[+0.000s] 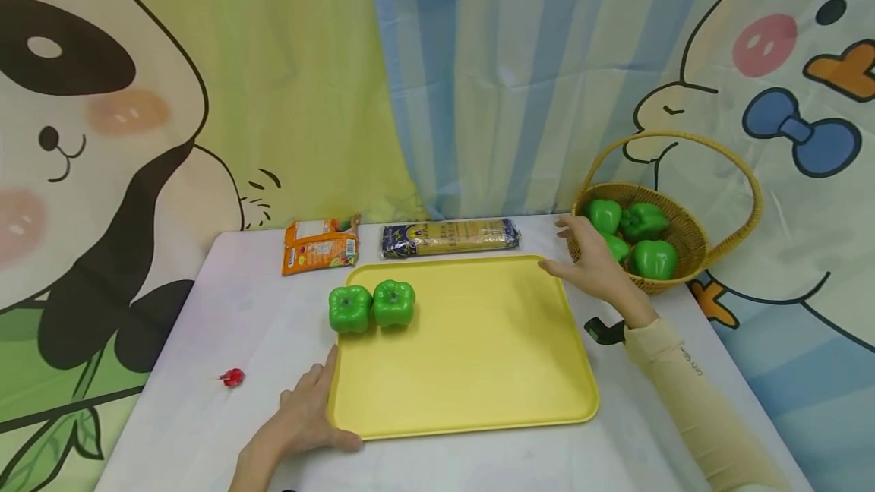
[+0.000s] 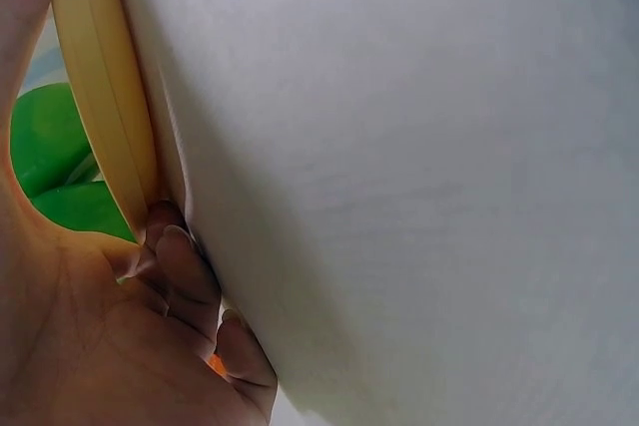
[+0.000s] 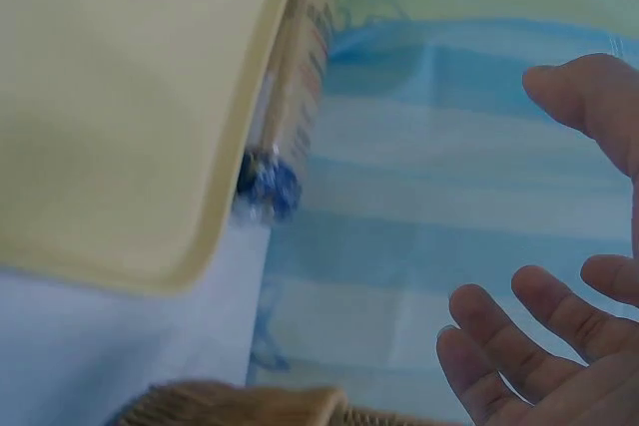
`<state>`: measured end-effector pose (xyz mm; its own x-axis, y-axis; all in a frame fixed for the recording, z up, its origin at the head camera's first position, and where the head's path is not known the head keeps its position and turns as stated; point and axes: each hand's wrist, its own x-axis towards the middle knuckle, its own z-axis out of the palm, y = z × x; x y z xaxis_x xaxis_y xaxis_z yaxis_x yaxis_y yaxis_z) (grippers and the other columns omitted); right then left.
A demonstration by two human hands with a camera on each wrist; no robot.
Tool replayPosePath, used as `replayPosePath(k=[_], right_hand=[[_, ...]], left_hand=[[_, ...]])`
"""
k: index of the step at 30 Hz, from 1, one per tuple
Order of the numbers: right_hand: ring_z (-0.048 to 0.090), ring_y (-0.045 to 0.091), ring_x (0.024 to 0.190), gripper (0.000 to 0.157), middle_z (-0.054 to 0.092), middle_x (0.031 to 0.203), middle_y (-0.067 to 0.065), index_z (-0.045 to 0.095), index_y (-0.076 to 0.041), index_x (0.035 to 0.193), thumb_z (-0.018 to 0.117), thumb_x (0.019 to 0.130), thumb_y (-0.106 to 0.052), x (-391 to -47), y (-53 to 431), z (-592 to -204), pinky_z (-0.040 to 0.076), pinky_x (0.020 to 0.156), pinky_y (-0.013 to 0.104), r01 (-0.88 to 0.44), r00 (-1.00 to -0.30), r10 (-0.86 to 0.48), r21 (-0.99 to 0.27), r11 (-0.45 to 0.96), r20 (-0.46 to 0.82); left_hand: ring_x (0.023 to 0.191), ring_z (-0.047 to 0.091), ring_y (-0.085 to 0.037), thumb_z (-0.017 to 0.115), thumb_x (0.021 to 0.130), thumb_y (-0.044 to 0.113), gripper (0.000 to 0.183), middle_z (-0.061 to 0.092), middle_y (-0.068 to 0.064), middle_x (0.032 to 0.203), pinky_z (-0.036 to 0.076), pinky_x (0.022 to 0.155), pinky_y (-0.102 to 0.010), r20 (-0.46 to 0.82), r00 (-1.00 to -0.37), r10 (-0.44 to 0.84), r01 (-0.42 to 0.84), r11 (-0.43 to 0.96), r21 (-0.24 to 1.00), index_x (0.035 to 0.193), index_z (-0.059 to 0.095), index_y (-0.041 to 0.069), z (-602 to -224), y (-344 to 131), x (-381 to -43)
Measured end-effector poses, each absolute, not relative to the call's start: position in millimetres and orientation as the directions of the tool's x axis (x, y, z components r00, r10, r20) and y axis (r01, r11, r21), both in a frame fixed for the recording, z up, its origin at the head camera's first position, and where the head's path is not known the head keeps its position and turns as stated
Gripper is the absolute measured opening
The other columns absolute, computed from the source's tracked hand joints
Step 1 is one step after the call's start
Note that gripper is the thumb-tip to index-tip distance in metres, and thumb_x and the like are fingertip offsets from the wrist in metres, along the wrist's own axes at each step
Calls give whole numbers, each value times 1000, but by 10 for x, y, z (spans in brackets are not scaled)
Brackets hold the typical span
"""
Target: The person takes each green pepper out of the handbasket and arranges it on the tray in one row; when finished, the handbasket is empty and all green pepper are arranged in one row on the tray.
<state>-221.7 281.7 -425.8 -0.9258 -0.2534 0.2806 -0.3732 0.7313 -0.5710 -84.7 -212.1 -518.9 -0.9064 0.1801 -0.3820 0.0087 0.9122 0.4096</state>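
A yellow tray (image 1: 465,355) lies on the white table. My left hand (image 1: 301,416) holds its near left corner, thumb along the front edge and index finger along the left side; in the left wrist view the other fingers (image 2: 190,271) bend against the tray's rim. Two green bell peppers (image 1: 393,304) sit side by side at the tray's far left, the left one (image 1: 351,309) over the rim. With fingers spread and nothing in it, my right hand (image 1: 595,264) hovers between the tray's far right corner and a wicker basket (image 1: 690,234) holding several green bell peppers (image 1: 652,260).
Behind the tray lie an orange packet (image 1: 320,245) and a long clear pack of noodles (image 1: 451,238). A small red object (image 1: 232,377) is on the table at the left. The basket's tall handle (image 1: 755,196) arches up. A printed curtain (image 1: 478,82) hangs behind the table.
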Motion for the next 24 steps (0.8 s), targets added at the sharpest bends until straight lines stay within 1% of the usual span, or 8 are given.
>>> replayPosePath(k=[5, 9, 13, 16, 17, 21, 24], right_hand=[[54, 46, 121, 77, 47, 140, 25, 37, 1, 148, 76, 89, -28, -2310, 3108, -4206, 48, 96, 59, -296, -946, -143, -600, 744, 290], [52, 49, 122, 74, 46, 140, 29, 36, 3, 148, 71, 93, -31, -2344, 3351, -4151, 46, 98, 62, -225, -960, -55, -635, 739, 276], [48, 49, 124, 78, 43, 142, 31, 31, 4, 151, 65, 96, -39, -2373, 3560, -4078, 42, 101, 62, -151, -970, 14, -651, 744, 241], [47, 48, 124, 80, 42, 142, 32, 29, 4, 153, 63, 97, -42, -2417, 3697, -4059, 42, 99, 61, -132, -967, 47, -653, 746, 249], [47, 48, 124, 80, 41, 143, 32, 29, 3, 154, 62, 97, -42, -2432, 3740, -4057, 42, 98, 61, -126, -967, 56, -654, 746, 250], [45, 48, 128, 83, 36, 149, 32, 24, 2, 156, 59, 98, -46, -2489, 3894, -4039, 41, 99, 58, -88, -967, 99, -675, 732, 234], [43, 49, 130, 87, 33, 152, 32, 19, 1, 157, 56, 98, -50, -2530, 3982, -4043, 40, 101, 61, -49, -969, 134, -692, 720, 207]], left_hand=[[136, 45, -36, 88, 45, 75, 159, 42, -22, 151, 38, 96, -61, -394, -902, 178, -7, 905, 425, 163, 3, 11, -5202, -2136, -832], [137, 43, -36, 88, 44, 75, 159, 41, -22, 152, 38, 96, -61, -406, -898, 171, -20, 905, 425, 163, 4, 11, -5213, -2140, -826], [131, 46, -32, 88, 45, 75, 157, 45, -19, 148, 39, 91, -55, -405, -897, 176, -8, 910, 415, 163, 5, 10, -5196, -2134, -829], [129, 47, -30, 88, 47, 75, 156, 46, -18, 147, 40, 89, -52, -395, -899, 188, 10, 911, 411, 163, 5, 10, -5180, -2129, -829], [129, 47, -31, 88, 47, 74, 156, 46, -18, 147, 40, 89, -53, -392, -900, 191, 14, 911, 412, 163, 5, 10, -5181, -2131, -828], [135, 44, -34, 87, 46, 75, 157, 42, -20, 152, 38, 95, -58, -400, -898, 181, -7, 906, 424, 163, 4, 11, -5188, -2130, -831], [139, 42, -37, 87, 45, 76, 158, 40, -23, 154, 37, 98, -61, -399, -900, 176, -15, 902, 431, 163, 4, 12, -5196, -2131, -828]])
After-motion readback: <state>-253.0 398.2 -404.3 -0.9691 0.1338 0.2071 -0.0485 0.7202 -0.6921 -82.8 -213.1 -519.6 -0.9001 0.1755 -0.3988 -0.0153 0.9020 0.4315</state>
